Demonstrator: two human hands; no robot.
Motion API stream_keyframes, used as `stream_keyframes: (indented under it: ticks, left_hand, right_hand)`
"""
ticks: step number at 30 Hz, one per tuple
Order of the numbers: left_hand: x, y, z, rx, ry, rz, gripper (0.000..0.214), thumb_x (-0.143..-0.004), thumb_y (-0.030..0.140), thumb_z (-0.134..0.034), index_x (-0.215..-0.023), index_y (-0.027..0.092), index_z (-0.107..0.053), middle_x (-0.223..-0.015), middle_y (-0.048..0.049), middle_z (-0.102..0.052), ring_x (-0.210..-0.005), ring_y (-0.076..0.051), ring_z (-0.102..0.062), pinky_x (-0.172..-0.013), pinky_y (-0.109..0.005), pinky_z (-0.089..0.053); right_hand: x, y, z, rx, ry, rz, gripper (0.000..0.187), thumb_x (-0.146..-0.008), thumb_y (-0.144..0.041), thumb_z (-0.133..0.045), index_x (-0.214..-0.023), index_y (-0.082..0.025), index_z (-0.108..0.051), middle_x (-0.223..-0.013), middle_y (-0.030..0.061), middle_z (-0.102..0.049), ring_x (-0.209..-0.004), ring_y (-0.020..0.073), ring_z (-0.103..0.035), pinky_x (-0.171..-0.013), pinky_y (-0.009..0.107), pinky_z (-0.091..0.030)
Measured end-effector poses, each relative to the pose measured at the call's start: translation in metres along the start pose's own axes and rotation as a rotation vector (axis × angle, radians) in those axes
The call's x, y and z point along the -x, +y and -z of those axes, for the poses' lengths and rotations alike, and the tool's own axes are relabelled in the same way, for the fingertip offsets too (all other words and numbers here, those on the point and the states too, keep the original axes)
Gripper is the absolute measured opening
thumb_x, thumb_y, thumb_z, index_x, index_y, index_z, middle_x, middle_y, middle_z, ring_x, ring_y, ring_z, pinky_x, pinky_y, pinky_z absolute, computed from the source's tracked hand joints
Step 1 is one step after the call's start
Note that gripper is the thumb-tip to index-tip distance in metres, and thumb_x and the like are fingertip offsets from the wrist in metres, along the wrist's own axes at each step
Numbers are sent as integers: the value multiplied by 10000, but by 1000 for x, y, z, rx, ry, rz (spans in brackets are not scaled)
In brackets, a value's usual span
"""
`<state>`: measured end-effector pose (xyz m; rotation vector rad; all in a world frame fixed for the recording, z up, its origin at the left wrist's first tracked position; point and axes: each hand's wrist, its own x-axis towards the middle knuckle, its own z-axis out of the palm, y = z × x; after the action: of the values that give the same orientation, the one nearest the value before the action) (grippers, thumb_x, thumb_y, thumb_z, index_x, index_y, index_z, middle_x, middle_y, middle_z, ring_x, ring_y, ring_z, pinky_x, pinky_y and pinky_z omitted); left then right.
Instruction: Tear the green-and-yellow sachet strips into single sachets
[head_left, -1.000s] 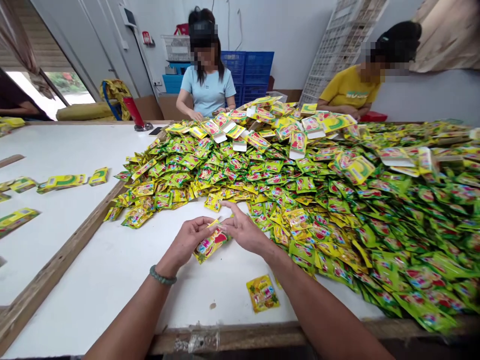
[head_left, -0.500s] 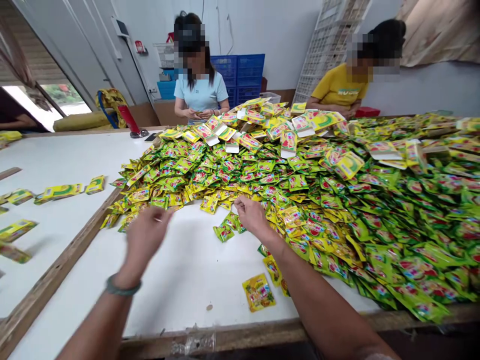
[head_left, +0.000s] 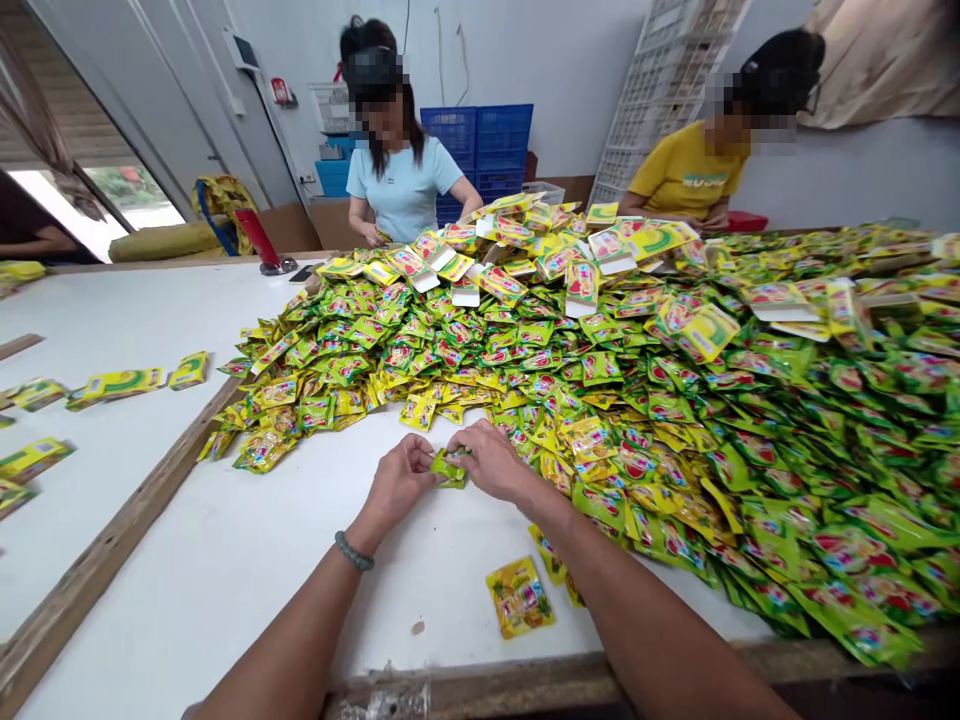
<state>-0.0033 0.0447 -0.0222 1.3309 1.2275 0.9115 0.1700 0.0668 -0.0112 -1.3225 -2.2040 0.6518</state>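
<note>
My left hand [head_left: 401, 480] and my right hand [head_left: 491, 462] meet over the white table [head_left: 247, 545], both pinched on a small green and yellow sachet [head_left: 448, 466] held between them. A green bead bracelet [head_left: 354, 551] circles my left wrist. Just beyond my right hand begins a huge pile of green and yellow sachets [head_left: 600, 370] that covers the right side of the table. One loose yellow sachet [head_left: 519, 596] lies flat near the front edge, under my right forearm.
Two people sit at the far side, one in a light blue shirt [head_left: 401, 185], one in a yellow shirt [head_left: 686, 175]. A wooden strip [head_left: 112, 545] divides the table; scattered sachets and flat boxes [head_left: 120, 383] lie to its left. Blue crates [head_left: 480, 145] stand by the back wall.
My left hand swung out to the left and a sachet bundle landed on the left table, then it came back. Both hands now grip a new sachet from the pile's edge.
</note>
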Motion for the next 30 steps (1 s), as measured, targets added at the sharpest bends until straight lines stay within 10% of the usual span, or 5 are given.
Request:
stream_keyframes:
  ticks: [6, 16, 20, 27, 30]
  left_hand:
    - [1, 11, 8, 153, -97, -14, 262, -588, 135, -695, -802, 160, -546, -713, 16, -599, -644, -112, -563, -615, -229, -423]
    - [6, 21, 2, 443, -39, 118, 298, -651, 349, -733, -850, 142, -652, -814, -35, -678, -727, -138, -612, -754, -285, -470]
    - [1, 12, 4, 409, 137, 125, 301, -579, 379, -773, -687, 134, -635, -681, -15, -662, -634, -133, -594, -668, -263, -481]
    - [-9, 7, 47, 469, 444, 74, 310, -538, 359, -769, -683, 135, -612, -623, 17, -613, -555, -88, -520, -554, -204, -416]
    - [-11, 5, 55, 548, 449, 129, 323, -525, 326, -763, -715, 138, -583, -646, 9, -622, -589, -100, -553, -590, -221, -439]
  right_hand:
    - [4, -6, 6, -254, -124, -32, 181, -749, -347, -650, -824, -183, -643, -691, -23, -585, -625, 111, -492, -578, 212, -322]
    - [-6, -19, -14, -362, 198, -252, 260, -813, -400, -518, -654, -195, -503, -547, -49, -457, -526, 108, -461, -497, 205, -322]
    - [-15, -26, -17, -174, 71, -320, 381, -895, -425, -365, -659, -197, -560, -513, -17, -511, -514, 129, -513, -498, 219, -343]
    - [-65, -22, -19, 305, -46, 204, 481, -818, -73, -411, -1261, -239, -503, -1335, 73, -503, -1193, 214, -430, -927, 363, -330]
    - [-80, -18, -26, 470, -173, 293, 503, -818, -40, -412, -1253, -270, -516, -1300, 70, -540, -1173, 237, -428, -918, 419, -286]
